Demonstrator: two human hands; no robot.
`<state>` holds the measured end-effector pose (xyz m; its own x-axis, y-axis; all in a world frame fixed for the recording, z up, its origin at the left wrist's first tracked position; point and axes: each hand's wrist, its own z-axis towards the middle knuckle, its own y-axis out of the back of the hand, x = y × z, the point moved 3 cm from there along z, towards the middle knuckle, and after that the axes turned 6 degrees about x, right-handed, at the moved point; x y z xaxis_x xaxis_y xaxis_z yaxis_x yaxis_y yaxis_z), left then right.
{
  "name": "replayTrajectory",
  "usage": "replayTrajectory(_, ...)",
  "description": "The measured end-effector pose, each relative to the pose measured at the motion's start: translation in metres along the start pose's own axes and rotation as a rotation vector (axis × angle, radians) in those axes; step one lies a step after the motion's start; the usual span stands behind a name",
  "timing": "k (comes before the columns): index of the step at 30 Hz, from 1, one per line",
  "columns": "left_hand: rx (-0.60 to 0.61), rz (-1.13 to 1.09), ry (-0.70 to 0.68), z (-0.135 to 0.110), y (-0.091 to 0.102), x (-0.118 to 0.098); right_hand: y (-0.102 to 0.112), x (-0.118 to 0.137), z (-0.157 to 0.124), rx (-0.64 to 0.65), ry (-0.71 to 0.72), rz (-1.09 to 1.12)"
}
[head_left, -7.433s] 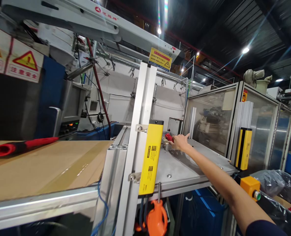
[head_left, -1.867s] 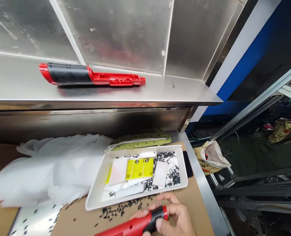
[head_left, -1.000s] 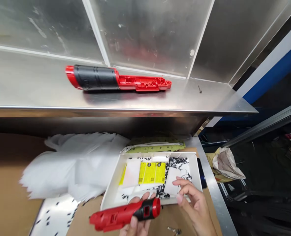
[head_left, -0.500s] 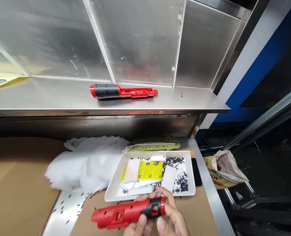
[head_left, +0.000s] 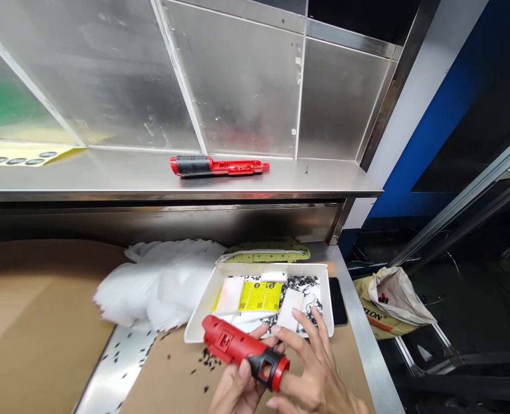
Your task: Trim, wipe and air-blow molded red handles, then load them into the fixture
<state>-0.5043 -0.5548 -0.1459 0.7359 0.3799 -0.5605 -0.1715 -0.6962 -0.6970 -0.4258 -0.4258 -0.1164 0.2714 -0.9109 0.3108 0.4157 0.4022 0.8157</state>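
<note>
Red plastic casing (head_left: 241, 352) gripped from below by left hand (head_left: 233, 391); right hand (head_left: 319, 374), fingers spread, touches its black end, before white tray (head_left: 328, 299) on counter (head_left: 43, 322).

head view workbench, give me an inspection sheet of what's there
surface: bench covered in brown cardboard, bare metal strip at the front; steel shelf above.
job's things: red housing with black collar, held over the bench; a second housing lies flat on the shelf.
clutter: white tray with yellow labels, white foam sheets, black bits scattered, green strip, phone, label sheet.
grippers: left hand grips the red housing from below; right hand touches its collar end, fingers spread.
cables: nothing seen.
surroundings: crumpled sack on the floor to the right, blue panel.
</note>
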Motion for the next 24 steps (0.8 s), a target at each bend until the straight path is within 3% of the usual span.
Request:
replayTrajectory(5, 0.016, -0.026, -0.075, -0.002, -0.007, -0.005, -0.004, 0.0, -0.01, -0.17, -0.272, 0.336)
replayTrajectory(10, 0.063, 0.004, -0.097, 0.003, -0.005, -0.001, -0.024, 0.013, -0.016, -0.083, -0.449, 0.792)
replayTrajectory(13, 0.088, 0.042, -0.098, 0.009, 0.001, 0.004, -0.04, 0.019, -0.017, -0.084, -0.503, 0.939)
replayTrajectory(17, 0.056, 0.077, -0.085, 0.009, 0.003, 0.006, -0.051, 0.015, -0.02, -0.033, -0.538, 0.775)
replayTrajectory(24, 0.061, 0.074, -0.077, 0.006, 0.001, 0.006, -0.023, 0.004, -0.016, 0.013, -0.17, 0.152)
